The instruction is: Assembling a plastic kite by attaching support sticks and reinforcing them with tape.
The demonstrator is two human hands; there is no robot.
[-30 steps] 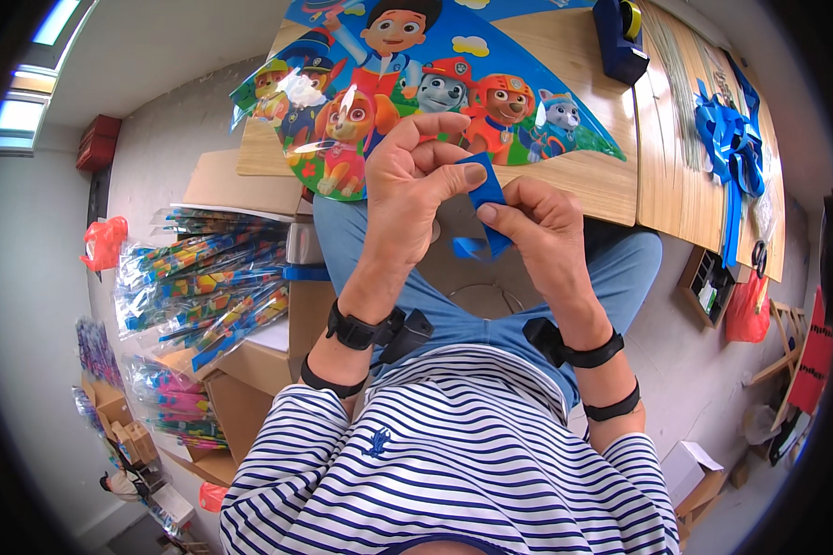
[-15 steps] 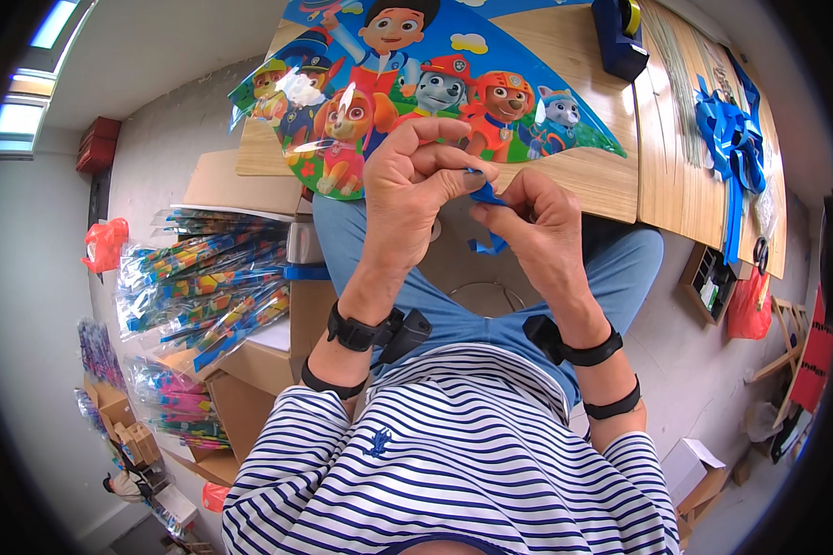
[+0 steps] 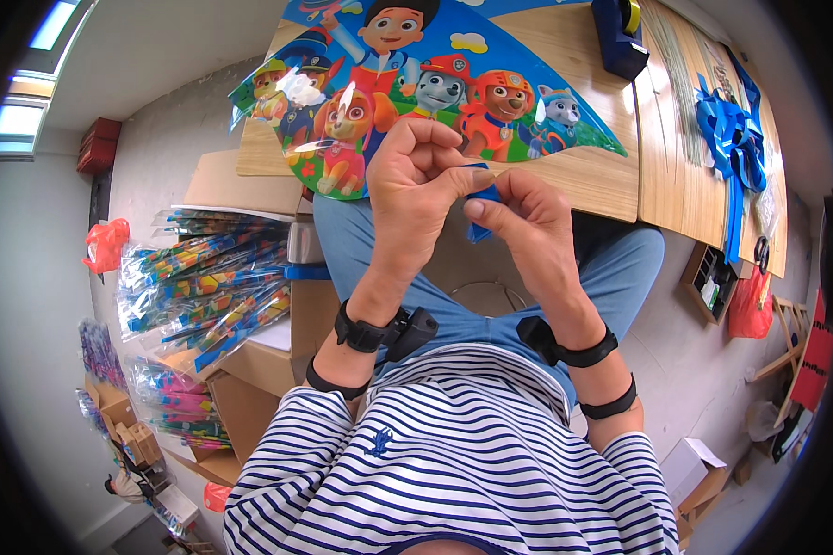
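Note:
A short blue ribbon strip is pinched between my two hands, just off the near edge of the table. My left hand grips its upper end between thumb and forefinger, the other fingers curled. Thumb and forefinger of my right hand press on the strip a little lower, where it looks folded; the fingers partly hide it. Right behind my hands lies a glossy, kite-shaped plastic sheet, printed with a cartoon child and several puppies. Its lower edge passes behind my left hand.
The wooden table bears a dark blue tape dispenser and a tangle of blue ribbon at right. Scissors hang near a red bag. Left of my legs, clear-wrapped colourful packs lie over cardboard boxes.
My right hand has shifted slightly left, closer to my left hand. The blue strip's loose hanging end has been drawn in and now looks folded between the fingers.

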